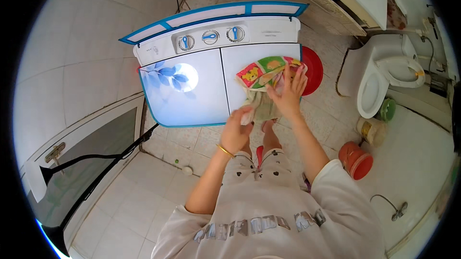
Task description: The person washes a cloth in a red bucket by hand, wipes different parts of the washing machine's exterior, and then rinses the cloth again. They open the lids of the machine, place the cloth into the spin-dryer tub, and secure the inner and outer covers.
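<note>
Patterned cloth lay bunched on right-hand lid of white, blue-edged washing machine, pale part reaching front edge; right hand spread wide over cloth; left hand narrow, thumb and fingers pinching cloth's pale end; three dials lined panel behind; red basin showed just beside machine; toilet stood farther right.

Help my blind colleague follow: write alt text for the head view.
Right hand spread on a colorful cloth, left hand at its lower edge, over a blue-trimmed washer; toilet and red bucket at right.
</note>
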Demonstrator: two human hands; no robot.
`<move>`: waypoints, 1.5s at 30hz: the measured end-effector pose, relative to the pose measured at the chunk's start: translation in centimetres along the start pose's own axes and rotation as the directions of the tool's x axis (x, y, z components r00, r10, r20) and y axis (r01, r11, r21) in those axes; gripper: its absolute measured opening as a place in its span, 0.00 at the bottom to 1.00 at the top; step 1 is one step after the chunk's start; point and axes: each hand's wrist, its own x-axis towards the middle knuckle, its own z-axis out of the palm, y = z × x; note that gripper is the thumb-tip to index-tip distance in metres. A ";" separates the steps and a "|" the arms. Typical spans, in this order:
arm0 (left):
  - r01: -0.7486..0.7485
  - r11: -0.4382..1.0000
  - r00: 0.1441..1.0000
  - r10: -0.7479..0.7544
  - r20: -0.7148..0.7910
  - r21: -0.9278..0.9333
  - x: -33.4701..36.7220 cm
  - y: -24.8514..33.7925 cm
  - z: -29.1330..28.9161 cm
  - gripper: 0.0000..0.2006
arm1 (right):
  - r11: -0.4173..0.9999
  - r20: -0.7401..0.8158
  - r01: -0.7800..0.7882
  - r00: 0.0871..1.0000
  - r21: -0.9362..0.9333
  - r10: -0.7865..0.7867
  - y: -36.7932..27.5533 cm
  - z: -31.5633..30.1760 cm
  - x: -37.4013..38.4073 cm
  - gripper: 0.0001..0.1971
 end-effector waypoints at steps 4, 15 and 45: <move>0.166 0.985 0.985 -0.164 0.048 -0.044 -1.2 0.8 -0.4 0.19 | 0.986 0.005 -0.131 0.991 -0.100 0.132 -1.5 4.0 0.5 0.49; 0.076 0.964 0.969 -0.132 -0.207 -0.256 -2.4 -0.7 -2.0 0.14 | 0.911 0.111 0.411 0.908 -0.041 -0.404 -13.0 9.8 1.7 0.32; -0.093 0.937 0.993 0.062 -0.103 -0.336 6.4 -2.4 4.0 0.18 | 0.384 -0.127 -0.071 0.876 0.920 0.466 7.0 -8.5 6.1 0.20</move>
